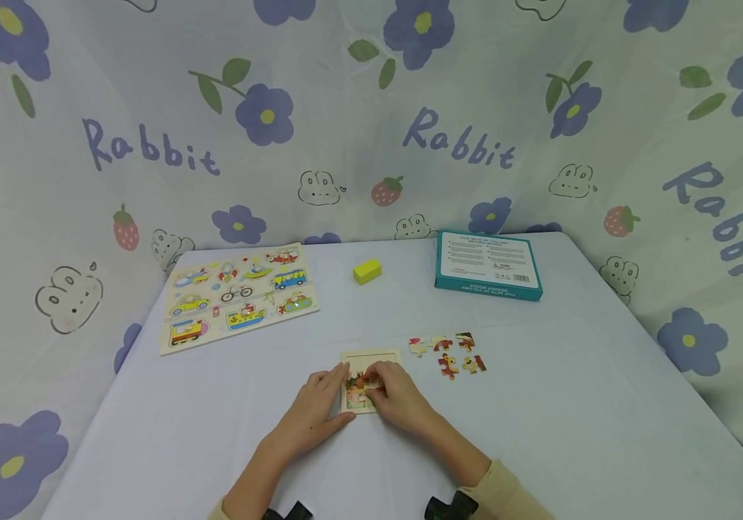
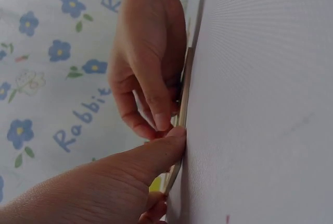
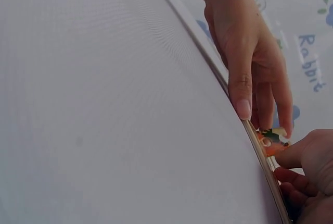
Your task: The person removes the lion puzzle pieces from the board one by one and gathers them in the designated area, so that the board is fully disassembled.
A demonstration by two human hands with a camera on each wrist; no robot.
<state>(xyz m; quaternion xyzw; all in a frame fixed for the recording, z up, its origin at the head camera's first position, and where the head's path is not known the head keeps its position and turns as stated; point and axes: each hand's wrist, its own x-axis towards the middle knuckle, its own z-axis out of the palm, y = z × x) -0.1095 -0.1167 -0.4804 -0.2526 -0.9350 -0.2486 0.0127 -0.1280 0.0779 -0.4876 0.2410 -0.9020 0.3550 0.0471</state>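
Note:
A small wooden puzzle tray [image 1: 371,355] lies on the table, with several picture pieces set in its lower left part. My left hand [image 1: 315,406] rests along the tray's left side, fingers fairly straight, its thumb at the near edge. In the left wrist view that thumb [image 2: 169,146] presses against the tray's rim. Over the tray's right half, my right hand [image 1: 402,397] pinches a puzzle piece. The right wrist view shows an orange and green piece [image 3: 271,148] at the right thumb, tilted up from the tray. The right fingers hide much of the picture.
Several loose jigsaw pieces [image 1: 448,365] lie right of the tray. Farther back are a yellow block [image 1: 367,271] and a teal box [image 1: 489,266] with a white label. A vehicle puzzle board [image 1: 241,296] lies at the back left. Patterned cloth [image 1: 345,144] hangs behind the table.

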